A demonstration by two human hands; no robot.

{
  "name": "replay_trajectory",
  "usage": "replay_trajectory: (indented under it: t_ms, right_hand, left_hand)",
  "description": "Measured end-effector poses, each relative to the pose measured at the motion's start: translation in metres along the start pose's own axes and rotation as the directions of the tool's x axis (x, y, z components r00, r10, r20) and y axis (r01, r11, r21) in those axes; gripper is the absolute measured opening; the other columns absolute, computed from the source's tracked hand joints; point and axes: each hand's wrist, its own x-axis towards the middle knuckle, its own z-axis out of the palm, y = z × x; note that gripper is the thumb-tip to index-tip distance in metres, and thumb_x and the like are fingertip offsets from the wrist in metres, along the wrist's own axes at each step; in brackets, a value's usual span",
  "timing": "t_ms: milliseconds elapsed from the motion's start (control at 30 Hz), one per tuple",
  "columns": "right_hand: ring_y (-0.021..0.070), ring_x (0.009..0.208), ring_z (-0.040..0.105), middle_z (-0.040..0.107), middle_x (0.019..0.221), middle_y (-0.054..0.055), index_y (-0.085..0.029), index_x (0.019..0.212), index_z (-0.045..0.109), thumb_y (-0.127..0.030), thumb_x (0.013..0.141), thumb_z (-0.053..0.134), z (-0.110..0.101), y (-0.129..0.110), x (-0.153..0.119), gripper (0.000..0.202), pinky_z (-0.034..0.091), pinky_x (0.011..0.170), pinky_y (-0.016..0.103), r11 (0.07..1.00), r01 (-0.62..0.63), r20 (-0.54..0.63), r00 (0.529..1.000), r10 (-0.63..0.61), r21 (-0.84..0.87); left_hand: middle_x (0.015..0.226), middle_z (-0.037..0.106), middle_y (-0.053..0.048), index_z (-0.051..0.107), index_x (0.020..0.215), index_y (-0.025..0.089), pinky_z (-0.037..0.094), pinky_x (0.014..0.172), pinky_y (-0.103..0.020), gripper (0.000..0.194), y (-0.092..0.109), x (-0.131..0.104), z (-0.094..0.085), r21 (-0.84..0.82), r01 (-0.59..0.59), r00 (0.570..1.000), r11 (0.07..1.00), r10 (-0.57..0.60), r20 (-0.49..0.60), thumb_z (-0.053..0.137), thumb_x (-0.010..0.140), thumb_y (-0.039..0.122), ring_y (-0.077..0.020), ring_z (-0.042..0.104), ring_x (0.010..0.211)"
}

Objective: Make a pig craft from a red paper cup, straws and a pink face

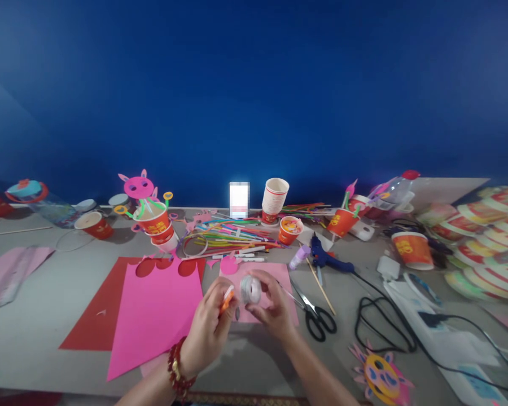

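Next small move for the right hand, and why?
Probably turn the clear, roll-like item slightly between the right hand's thumb and fingers, looking for a loose end. None can be made out in this blurred view, and the left hand is occupied pinching a small orange-and-white piece close by.

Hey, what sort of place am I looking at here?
Probably a craft workspace, though the wider setting isn't clear: the table holds a blue glue gun, black-handled scissors and a bright pink sheet with cut-outs along its edge.
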Motion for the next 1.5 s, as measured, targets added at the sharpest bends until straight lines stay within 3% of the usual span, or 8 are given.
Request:
replay_trajectory:
  t_ms: [233, 400, 567, 933, 1100, 1200, 1367, 1500]
  right_hand:
    - [0.0247, 0.095, 0.067, 0.066, 0.111, 0.01, -0.025, 0.131, 0.051, -0.067, 0.085, 0.063, 0.002, -0.001, -0.002, 0.064, 0.056, 0.079, 0.033, 0.992, -0.054, 0.076, 0.996, 0.045, 0.113]
    - [0.0288, 0.108, 0.062, 0.064, 0.114, 0.012, -0.024, 0.111, 0.064, -0.053, 0.091, 0.063, 0.0, -0.014, 0.004, 0.036, 0.051, 0.088, 0.04, 0.999, 0.005, 0.054, 0.999, -0.003, -0.049]
    - [0.0245, 0.087, 0.063, 0.067, 0.091, 0.007, -0.023, 0.085, 0.064, -0.053, 0.092, 0.06, -0.002, -0.024, 0.013, 0.032, 0.049, 0.079, 0.039, 1.0, 0.007, 0.09, 0.996, -0.004, -0.023]
    - [0.0193, 0.068, 0.054, 0.059, 0.07, 0.0, -0.023, 0.077, 0.055, -0.037, 0.084, 0.074, -0.009, -0.02, 0.017, 0.025, 0.043, 0.064, 0.031, 0.981, -0.021, -0.024, 1.0, 0.017, -0.195]
    - [0.0202, 0.073, 0.058, 0.062, 0.074, 0.001, -0.023, 0.099, 0.066, -0.033, 0.088, 0.069, -0.012, -0.021, 0.015, 0.015, 0.048, 0.079, 0.037, 0.99, -0.021, 0.061, 0.998, 0.03, -0.141]
    - [0.0195, 0.075, 0.059, 0.066, 0.077, 0.002, -0.024, 0.093, 0.071, -0.034, 0.09, 0.067, -0.013, -0.021, 0.018, 0.011, 0.047, 0.09, 0.041, 0.996, -0.082, 0.11, 0.99, 0.084, -0.025]
    - [0.0196, 0.073, 0.059, 0.067, 0.074, 0.003, -0.023, 0.087, 0.074, -0.039, 0.09, 0.067, -0.015, -0.019, 0.025, 0.018, 0.051, 0.073, 0.033, 0.978, -0.185, 0.136, 0.976, 0.171, 0.096]
    - [0.0188, 0.067, 0.056, 0.063, 0.063, 0.001, -0.023, 0.069, 0.069, -0.037, 0.089, 0.067, -0.021, -0.016, 0.028, 0.025, 0.05, 0.083, 0.038, 0.983, -0.168, 0.08, 0.983, 0.163, 0.072]
  left_hand:
    - [0.061, 0.037, 0.008, 0.049, 0.087, 0.021, 0.026, 0.045, -0.019, 0.023, 0.002, 0.008, 0.001, -0.406, 0.379, 0.924, 0.831, -0.367, 0.112, 0.051, 0.098, 0.041, -0.0062, 0.029, 0.046]
    - [0.056, 0.031, 0.011, 0.051, 0.09, 0.019, 0.02, 0.043, -0.017, 0.033, 0.007, 0.013, -0.001, -0.586, 0.455, 0.871, 0.671, -0.473, 0.133, 0.062, 0.09, 0.05, -0.0042, 0.023, 0.045]
    - [0.052, 0.028, 0.013, 0.052, 0.091, 0.019, 0.015, 0.041, -0.017, 0.035, 0.006, 0.015, -0.001, -0.66, 0.479, 0.848, 0.579, -0.498, 0.179, 0.066, 0.088, 0.05, -0.0031, 0.016, 0.042]
    - [0.053, 0.031, 0.013, 0.052, 0.088, 0.019, 0.016, 0.04, -0.016, 0.037, 0.013, 0.016, -0.003, -0.681, 0.463, 0.863, 0.567, -0.464, 0.2, 0.07, 0.084, 0.051, -0.0024, 0.018, 0.042]
    - [0.051, 0.028, 0.013, 0.051, 0.087, 0.019, 0.014, 0.039, -0.016, 0.036, 0.009, 0.02, -0.007, -0.679, 0.515, 0.84, 0.524, -0.464, 0.279, 0.071, 0.084, 0.049, -0.0026, 0.015, 0.04]
    - [0.051, 0.029, 0.013, 0.052, 0.086, 0.019, 0.014, 0.039, -0.016, 0.033, 0.006, 0.022, -0.011, -0.652, 0.526, 0.844, 0.546, -0.43, 0.321, 0.069, 0.086, 0.047, -0.0029, 0.016, 0.04]
    - [0.049, 0.03, 0.013, 0.05, 0.082, 0.019, 0.017, 0.039, -0.016, 0.032, 0.0, 0.026, -0.011, -0.615, 0.499, 0.864, 0.611, -0.4, 0.305, 0.066, 0.089, 0.047, -0.0032, 0.018, 0.039]
    - [0.048, 0.028, 0.013, 0.053, 0.086, 0.018, 0.015, 0.039, -0.016, 0.03, -0.004, 0.031, -0.006, -0.634, 0.514, 0.855, 0.578, -0.407, 0.322, 0.067, 0.088, 0.045, -0.003, 0.016, 0.039]
